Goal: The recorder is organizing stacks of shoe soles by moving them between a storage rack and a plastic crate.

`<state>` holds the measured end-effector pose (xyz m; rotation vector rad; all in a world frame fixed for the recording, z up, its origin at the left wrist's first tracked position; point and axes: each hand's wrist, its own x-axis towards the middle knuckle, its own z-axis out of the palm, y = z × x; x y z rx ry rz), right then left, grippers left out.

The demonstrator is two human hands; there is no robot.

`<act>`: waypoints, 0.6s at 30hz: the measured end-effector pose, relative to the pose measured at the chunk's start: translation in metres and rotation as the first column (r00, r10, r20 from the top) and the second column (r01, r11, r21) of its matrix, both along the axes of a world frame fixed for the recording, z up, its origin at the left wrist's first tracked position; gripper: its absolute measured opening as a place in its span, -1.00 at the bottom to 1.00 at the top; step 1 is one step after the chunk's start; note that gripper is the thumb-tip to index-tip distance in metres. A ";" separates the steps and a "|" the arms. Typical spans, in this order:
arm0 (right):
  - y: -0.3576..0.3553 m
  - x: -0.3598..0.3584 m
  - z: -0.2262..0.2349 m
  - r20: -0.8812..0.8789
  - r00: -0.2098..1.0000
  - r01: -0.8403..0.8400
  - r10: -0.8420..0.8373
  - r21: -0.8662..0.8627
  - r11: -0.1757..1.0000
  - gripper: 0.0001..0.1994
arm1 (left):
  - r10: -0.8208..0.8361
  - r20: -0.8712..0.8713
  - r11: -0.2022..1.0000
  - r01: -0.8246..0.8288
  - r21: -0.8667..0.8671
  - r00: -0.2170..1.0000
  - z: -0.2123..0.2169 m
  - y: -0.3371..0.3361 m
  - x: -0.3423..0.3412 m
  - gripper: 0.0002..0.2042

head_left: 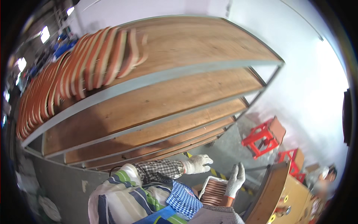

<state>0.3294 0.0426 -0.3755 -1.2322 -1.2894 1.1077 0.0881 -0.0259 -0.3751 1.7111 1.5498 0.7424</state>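
We see both hands gloved in white knit cotton, low in the head view. The left hand (197,163) sits near 6 o'clock, forearm in a checked sleeve coming from 7 o'clock; its fingers are loosely curled and point toward 3 o'clock, with nothing visibly in them. The hand hangs free over the grey floor (223,149), just below the lowest shelf edge.

The right hand (235,181) sits at about 5 o'clock, fingers extended and pointing toward 12 o'clock, palm laid against the right-hand end of a stack of curved wood strips (214,191). We note contact, but cannot tell whether the fingers wrap the stack's far side.

The stack lies directly at 9 o'clock from the right-hand fingers, touching them, and at 5 o'clock from the left hand, apart from it. Its strips run roughly from 7 toward 1 o'clock. The right hand is clearly the nearer.

Surroundings: a metal-framed shelf rack (156,78) with plywood decks fills the upper view; more bent strips (74,71) stand in a row on its top deck at 10 o'clock. Red plastic stools (261,138) stand at 3 o'clock.
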 end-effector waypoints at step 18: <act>0.055 -0.396 0.412 0.868 0.437 -0.841 0.235 0.302 0.449 -0.39 | 0.534 -0.062 0.508 -0.262 0.820 0.843 0.215 -0.159 -0.171 -0.60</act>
